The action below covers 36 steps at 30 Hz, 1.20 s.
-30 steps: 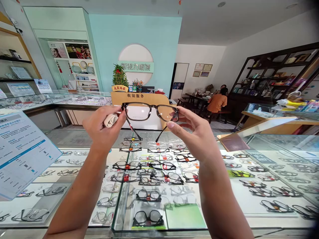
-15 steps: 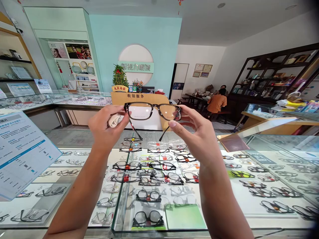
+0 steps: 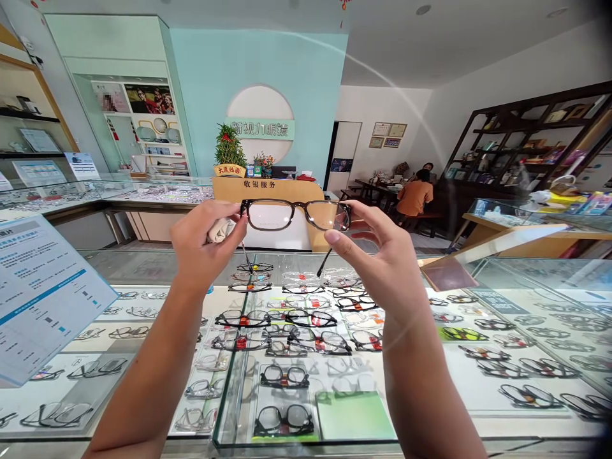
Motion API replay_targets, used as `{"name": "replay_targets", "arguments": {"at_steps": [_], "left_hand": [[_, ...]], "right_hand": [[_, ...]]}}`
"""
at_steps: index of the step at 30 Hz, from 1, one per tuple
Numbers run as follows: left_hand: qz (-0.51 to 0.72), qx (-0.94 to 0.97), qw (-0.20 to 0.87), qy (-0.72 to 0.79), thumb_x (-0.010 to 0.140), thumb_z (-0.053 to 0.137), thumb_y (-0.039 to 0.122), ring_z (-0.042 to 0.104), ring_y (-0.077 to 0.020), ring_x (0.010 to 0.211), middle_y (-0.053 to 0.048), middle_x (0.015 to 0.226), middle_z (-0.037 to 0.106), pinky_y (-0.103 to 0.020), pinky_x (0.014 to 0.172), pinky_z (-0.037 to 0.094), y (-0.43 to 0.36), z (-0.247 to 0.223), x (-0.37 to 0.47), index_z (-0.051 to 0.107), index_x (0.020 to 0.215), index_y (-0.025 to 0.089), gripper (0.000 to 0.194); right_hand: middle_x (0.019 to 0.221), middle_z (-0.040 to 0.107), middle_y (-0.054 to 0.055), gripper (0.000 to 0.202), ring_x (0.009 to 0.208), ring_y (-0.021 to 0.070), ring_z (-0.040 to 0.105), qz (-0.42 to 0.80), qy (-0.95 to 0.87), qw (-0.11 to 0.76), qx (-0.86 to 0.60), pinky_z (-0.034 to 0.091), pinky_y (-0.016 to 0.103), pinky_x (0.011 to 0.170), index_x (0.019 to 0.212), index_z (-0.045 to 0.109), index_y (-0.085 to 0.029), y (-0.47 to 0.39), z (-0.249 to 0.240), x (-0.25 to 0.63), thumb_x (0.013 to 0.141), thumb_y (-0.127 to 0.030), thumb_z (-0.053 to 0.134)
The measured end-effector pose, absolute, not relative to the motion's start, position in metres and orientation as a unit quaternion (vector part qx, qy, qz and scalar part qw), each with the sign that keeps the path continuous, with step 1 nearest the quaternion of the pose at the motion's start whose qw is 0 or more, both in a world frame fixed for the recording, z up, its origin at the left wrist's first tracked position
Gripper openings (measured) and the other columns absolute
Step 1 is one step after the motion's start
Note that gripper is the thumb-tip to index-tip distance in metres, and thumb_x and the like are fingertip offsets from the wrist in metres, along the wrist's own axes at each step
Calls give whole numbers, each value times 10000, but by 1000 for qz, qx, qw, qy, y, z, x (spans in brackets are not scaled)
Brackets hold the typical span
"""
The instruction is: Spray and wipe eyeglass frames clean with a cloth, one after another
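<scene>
A pair of dark-framed glasses [image 3: 300,205] is held up above the glass display case, lenses upright and temples spread below. My left hand [image 3: 203,239] pinches the left end of the frame, with a crumpled pale cloth [image 3: 220,230] tucked in its curled fingers. The right end of the frame sits between the thumb and fingers of my right hand [image 3: 377,252]. Many glasses lie in rows inside the case under my hands, among them a black pair [image 3: 285,419] near the front edge.
A blue-white printed sheet [image 3: 48,299] stands at the left. A green square [image 3: 354,415] lies at the front of the case [image 3: 224,382]. A tilted mirror-like panel [image 3: 449,274] is at the right. Beyond are a wooden counter [image 3: 287,191] and a seated person in orange [image 3: 415,196].
The glasses have turned slightly, with the temples' tips shifted and the frame a touch lower and to the right. Both hands keep their hold.
</scene>
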State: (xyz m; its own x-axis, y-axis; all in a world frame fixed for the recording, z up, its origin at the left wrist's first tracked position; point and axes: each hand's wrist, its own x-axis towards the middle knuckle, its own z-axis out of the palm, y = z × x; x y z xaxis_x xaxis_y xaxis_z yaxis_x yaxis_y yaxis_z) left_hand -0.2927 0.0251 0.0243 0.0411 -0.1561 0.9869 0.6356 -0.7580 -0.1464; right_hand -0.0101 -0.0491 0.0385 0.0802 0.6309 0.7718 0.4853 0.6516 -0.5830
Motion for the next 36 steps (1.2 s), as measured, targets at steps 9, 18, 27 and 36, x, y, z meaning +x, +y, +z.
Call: {"name": "replay_targets", "arguments": {"at_steps": [9,18,27,36], "left_hand": [[-686,-657,259,-174,877,897,196,789,-176,707,20,914,844,-312,662,621,22,24,-290,799,1061,273,222],[-689,-650,257,-192,901,883,251,763,-185,674,13,880,830,-327,620,584,26,22,-291,794,1043,275,169],[-699,-638,247,-209,946,848,311,785,-196,703,-5,910,828,-341,600,586,25,21,-287,770,1042,270,130],[-751,-577,276,-163,948,847,210,824,-216,920,-12,1068,805,-405,832,645,37,18,-286,742,1142,275,230]], "right_hand": [[1181,791,72,487,1019,267,752,79,-677,609,-407,626,506,978,1278,778,-286,-49,39,-10,901,-586,851],[1178,786,77,489,1030,280,757,109,-678,593,-420,619,515,956,1248,786,-279,-50,40,-13,870,-585,845],[1216,811,79,480,1076,300,773,95,-681,591,-422,630,523,976,1235,788,-290,-51,38,-14,871,-596,857],[1359,777,90,589,1163,296,771,102,-688,614,-373,657,531,1043,1417,732,-305,-51,31,-33,897,-539,878]]}}
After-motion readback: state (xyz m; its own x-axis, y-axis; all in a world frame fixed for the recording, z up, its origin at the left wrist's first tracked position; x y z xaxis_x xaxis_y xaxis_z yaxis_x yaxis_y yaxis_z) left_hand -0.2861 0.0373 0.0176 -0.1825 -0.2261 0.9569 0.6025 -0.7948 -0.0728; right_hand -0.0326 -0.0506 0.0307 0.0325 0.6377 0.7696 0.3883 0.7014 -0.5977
